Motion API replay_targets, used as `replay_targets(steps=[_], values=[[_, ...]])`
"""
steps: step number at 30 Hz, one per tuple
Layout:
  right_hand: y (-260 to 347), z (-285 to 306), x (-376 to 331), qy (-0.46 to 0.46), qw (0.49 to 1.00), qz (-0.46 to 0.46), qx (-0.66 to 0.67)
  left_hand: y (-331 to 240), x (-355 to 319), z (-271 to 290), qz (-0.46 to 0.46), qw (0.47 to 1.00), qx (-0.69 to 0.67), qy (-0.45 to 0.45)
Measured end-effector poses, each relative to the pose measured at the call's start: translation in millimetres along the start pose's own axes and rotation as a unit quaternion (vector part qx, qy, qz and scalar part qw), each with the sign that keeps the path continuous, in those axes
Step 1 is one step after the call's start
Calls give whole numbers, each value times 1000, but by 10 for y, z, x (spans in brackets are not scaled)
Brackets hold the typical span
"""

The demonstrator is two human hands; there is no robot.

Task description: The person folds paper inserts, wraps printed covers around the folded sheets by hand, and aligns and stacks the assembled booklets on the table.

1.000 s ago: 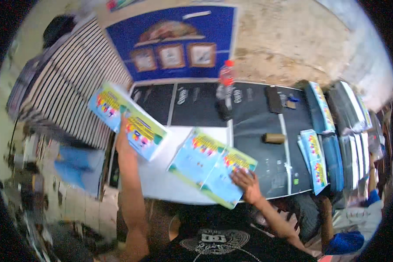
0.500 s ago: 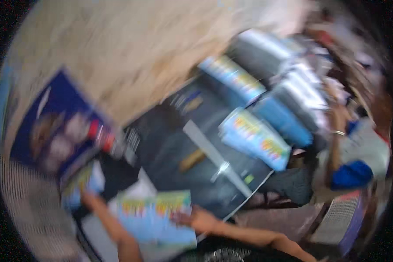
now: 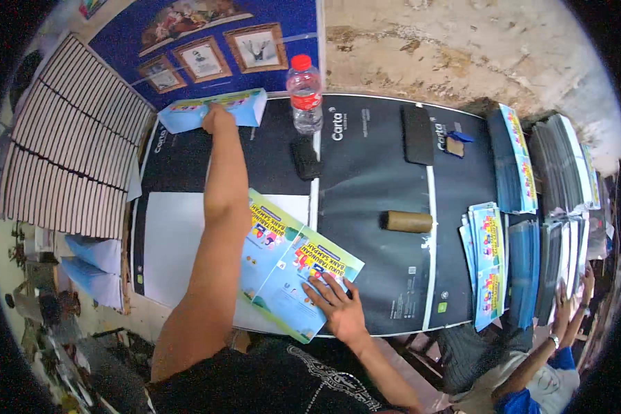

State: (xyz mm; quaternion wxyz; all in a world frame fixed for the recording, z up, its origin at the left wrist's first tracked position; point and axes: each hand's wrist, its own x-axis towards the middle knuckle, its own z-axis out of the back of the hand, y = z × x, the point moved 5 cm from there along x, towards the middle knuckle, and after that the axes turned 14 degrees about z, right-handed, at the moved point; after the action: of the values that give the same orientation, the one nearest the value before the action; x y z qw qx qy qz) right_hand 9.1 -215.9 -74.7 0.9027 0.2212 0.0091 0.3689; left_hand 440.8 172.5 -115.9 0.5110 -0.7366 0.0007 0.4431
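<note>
A: Hands?
B: Left hand (image 3: 219, 119) curled tight on a bent blue-green paper sheet (image 3: 250, 114), black counter's (image 3: 366, 179) 11 o'clock. Right hand (image 3: 341, 312) spread, gripping nothing, probably steadying the blue-green printed cover (image 3: 293, 272) at 6.
A: Containers?
B: Red-capped clear plastic bottle (image 3: 304, 103), 12 o'clock (clear contents, level unclear).

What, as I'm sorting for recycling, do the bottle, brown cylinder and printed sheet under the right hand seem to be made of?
Bottle: most likely clear, shiny plastic; its lower part is see-through with highlights.
Brown cylinder: smooth-looking; wood, cardboard or metal, I can't tell.
Printed sheet: probably smooth paper or thin card; it looks thin and carries colour print.
</note>
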Motion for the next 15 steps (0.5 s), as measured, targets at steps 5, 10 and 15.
replay_targets(steps=[5, 10, 15], values=[[58, 53, -20, -21, 1000, 7, 3, -65, 79, -165, 12, 999, 41, -12], [58, -25, -31, -23, 998, 43, -33, -245, -203, 331, 63, 988, 144, 4], [35, 69, -37, -121, 992, 32, 28, -512, -927, 726, -140, 857, 493, -52]])
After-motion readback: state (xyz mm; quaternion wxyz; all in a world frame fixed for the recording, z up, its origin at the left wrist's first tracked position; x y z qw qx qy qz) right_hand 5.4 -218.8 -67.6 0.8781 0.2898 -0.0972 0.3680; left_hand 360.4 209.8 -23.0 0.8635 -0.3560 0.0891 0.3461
